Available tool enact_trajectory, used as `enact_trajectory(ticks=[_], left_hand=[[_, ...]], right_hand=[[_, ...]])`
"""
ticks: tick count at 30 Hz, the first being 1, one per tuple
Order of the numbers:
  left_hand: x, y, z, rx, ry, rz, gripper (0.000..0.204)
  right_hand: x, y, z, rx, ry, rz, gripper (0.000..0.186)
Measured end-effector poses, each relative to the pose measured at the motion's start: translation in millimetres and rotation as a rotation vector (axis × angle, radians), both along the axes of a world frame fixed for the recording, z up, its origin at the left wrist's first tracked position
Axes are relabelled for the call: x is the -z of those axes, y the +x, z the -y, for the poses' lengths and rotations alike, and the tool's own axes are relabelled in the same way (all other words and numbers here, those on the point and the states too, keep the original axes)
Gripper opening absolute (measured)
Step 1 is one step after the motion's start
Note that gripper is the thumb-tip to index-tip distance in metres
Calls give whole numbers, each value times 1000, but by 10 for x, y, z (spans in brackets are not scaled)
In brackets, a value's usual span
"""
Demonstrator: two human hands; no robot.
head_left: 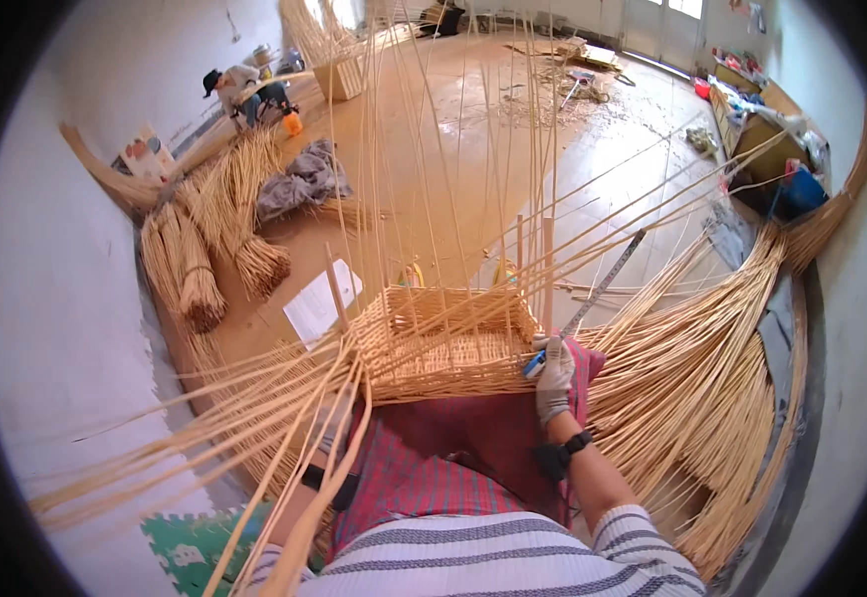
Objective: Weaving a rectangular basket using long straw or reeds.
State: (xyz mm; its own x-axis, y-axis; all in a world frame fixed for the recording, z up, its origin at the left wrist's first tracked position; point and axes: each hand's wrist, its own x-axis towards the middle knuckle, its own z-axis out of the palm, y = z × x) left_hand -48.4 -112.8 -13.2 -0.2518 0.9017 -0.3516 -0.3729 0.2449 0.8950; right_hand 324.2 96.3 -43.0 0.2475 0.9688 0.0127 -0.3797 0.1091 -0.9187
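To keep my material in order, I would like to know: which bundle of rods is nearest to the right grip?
The large loose bundle fanned out on the right, beside the right grip; the other bundles lie farther away, left of the basket.

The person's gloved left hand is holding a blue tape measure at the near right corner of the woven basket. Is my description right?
Not quite; the side of the hand is wrong. The head view shows that the gloved right hand is holding the blue tape measure at the near right corner of the woven basket.
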Motion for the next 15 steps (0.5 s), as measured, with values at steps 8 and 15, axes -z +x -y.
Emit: enact_trajectory(ticks=[8,15], left_hand=[[-211,153,-59,119,-39,-18,36],[-1287,224,-394,-274,709,-600,22]], right_hand=[[-93,204,367,-68,-34,5,41],[-1404,258,222,-400,258,497,29]])
